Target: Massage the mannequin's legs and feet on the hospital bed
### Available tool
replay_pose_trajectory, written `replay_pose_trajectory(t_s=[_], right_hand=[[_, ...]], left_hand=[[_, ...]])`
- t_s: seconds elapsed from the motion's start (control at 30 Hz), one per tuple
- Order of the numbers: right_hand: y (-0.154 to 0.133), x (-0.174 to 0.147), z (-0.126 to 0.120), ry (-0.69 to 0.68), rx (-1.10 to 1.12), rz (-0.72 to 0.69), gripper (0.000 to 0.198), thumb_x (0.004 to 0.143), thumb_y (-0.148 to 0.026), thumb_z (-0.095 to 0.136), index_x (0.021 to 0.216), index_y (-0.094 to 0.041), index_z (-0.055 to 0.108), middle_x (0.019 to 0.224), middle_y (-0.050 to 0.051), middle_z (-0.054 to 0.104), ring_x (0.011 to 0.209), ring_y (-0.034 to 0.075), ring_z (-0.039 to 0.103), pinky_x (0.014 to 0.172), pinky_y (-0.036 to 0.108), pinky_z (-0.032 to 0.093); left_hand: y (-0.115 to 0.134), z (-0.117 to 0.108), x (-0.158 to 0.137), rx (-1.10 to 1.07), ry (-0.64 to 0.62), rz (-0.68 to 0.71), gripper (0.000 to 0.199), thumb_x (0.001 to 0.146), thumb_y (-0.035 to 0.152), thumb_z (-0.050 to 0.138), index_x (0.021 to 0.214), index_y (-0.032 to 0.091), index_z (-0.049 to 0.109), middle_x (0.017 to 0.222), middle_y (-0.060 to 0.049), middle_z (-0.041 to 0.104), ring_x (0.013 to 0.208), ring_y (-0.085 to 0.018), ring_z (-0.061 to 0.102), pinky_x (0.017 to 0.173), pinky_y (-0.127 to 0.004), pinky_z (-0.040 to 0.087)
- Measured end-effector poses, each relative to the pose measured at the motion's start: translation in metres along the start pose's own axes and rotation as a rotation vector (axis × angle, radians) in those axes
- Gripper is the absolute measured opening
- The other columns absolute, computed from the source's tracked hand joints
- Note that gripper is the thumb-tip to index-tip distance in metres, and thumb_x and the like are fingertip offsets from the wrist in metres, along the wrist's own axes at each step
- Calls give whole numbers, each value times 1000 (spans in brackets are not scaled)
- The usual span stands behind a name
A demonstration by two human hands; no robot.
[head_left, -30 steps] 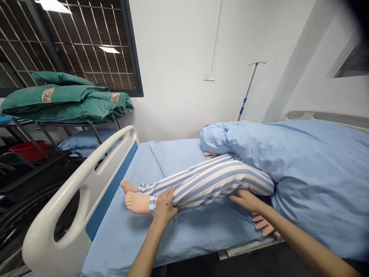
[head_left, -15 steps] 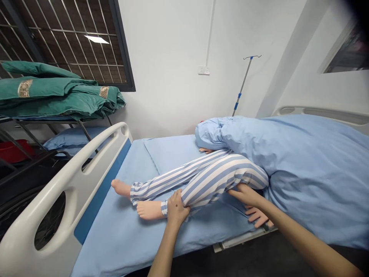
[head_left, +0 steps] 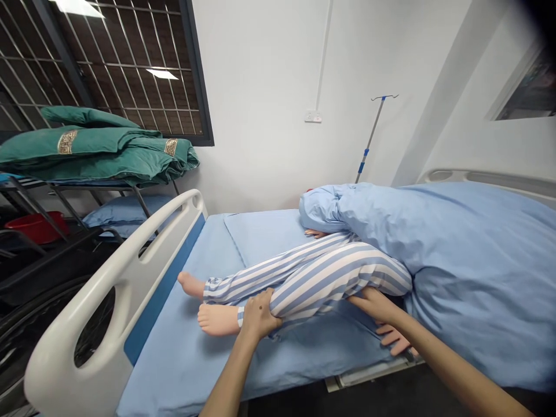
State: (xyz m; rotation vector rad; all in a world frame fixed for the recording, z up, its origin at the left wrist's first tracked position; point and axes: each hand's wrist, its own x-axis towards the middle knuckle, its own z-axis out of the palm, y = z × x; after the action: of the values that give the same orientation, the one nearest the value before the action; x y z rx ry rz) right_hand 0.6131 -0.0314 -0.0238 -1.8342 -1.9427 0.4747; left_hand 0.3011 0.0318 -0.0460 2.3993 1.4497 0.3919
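A manikin in blue-and-white striped trousers (head_left: 321,284) lies on the bed, its near leg bent at the knee. My left hand (head_left: 259,313) is wrapped around the near lower leg, just above the bare near foot (head_left: 218,319). Under the thigh, close to the bend of the knee, my right hand (head_left: 373,302) grips the same leg; some of its fingertips are hidden by the trousers. The far foot (head_left: 191,285) rests on the blue sheet (head_left: 182,359). A manikin hand (head_left: 394,339) shows at the bed's near edge, below my right forearm.
A blue quilt (head_left: 473,249) covers the manikin's upper part. The white footboard (head_left: 108,289) stands at left, beside a wheelchair (head_left: 39,289). Folded green bedding (head_left: 95,147) lies on a metal rack by the barred window. A drip pole (head_left: 371,136) rises behind the bed.
My left hand and the near foot have moved a little toward the footboard, so the bent leg is slightly straighter. My right hand keeps its grip under the thigh. The camera view has shifted.
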Motion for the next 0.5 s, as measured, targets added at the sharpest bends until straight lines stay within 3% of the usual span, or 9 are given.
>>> replay_pose_trajectory(t_s=[0.2,0.5], right_hand=[[-1,-6,17,-60,-30,7,53,76,-44,42,120,-16,49,120,10,52,118,30,38,98,41,30],[-1,-9,73,-102,-121,88,42,79,-36,33,105,-16,59,111,11,58,108,28,49,91,38,36]], left_hand=[[-19,-10,-12,63,20,30,51,55,28,59,104,23,47,103,-3,59,97,-23,51,78,-31,34],[-65,-17,-42,241,-33,-15,48,56,28,57,103,23,49,101,-3,59,96,-22,50,80,-32,33]])
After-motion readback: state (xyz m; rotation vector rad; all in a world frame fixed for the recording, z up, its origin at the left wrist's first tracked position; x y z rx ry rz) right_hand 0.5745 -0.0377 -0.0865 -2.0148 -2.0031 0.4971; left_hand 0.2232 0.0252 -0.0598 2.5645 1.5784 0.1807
